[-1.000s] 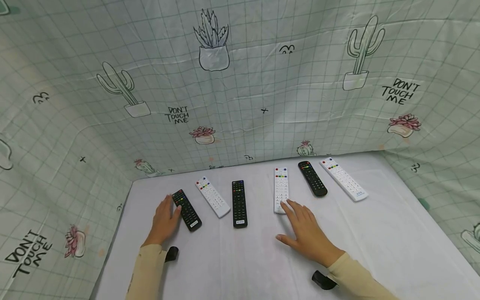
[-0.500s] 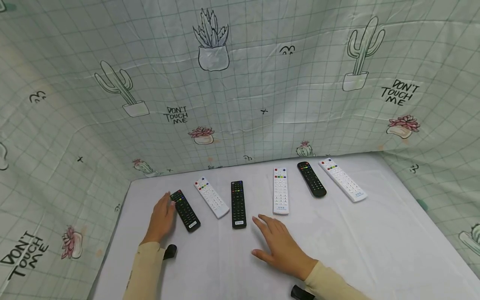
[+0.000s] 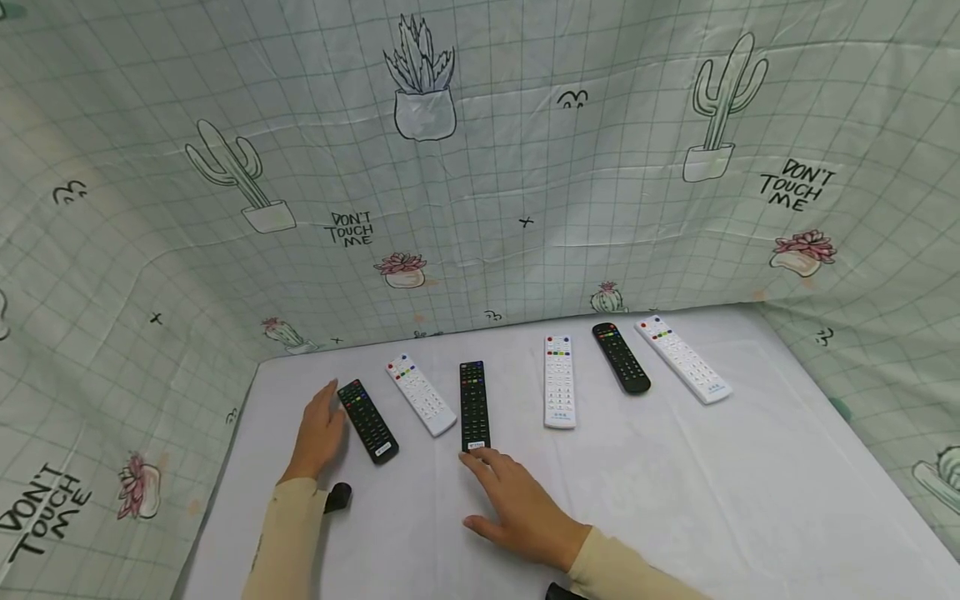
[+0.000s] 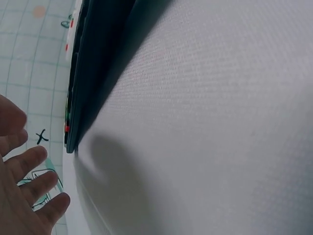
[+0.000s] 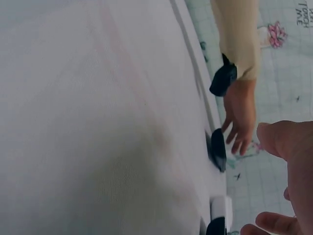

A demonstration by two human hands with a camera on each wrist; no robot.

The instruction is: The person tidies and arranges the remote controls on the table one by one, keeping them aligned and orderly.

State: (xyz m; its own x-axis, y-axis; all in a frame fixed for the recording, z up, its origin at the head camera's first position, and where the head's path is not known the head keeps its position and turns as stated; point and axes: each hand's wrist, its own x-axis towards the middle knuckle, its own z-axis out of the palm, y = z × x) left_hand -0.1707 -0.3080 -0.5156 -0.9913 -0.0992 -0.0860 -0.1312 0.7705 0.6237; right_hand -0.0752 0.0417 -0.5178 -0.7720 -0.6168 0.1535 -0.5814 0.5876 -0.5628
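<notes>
My left hand (image 3: 318, 433) is beside the leftmost black remote control (image 3: 368, 422). In the left wrist view its fingers (image 4: 36, 188) are spread, with a gap between them and the remote's dark edge (image 4: 98, 63). My right hand (image 3: 521, 508) is held over the table at the near end of the middle black remote control (image 3: 474, 404). Its fingertips overlap that end in the head view; whether they touch it I cannot tell. The right wrist view shows the thumb (image 5: 276, 139) apart from the other fingers, with nothing held. Between the two black remotes lies a white remote control (image 3: 422, 394).
To the right lie another white remote (image 3: 559, 383), a black remote with rounded ends (image 3: 622, 358) and a long white remote (image 3: 683, 359). All rest on the white tabletop (image 3: 675, 492). A green checked curtain (image 3: 480, 175) printed with cacti closes in the back and sides.
My right hand has moved left, from the white remote in the middle right to the near end of the middle black remote. The left hand has stayed beside the leftmost black remote.
</notes>
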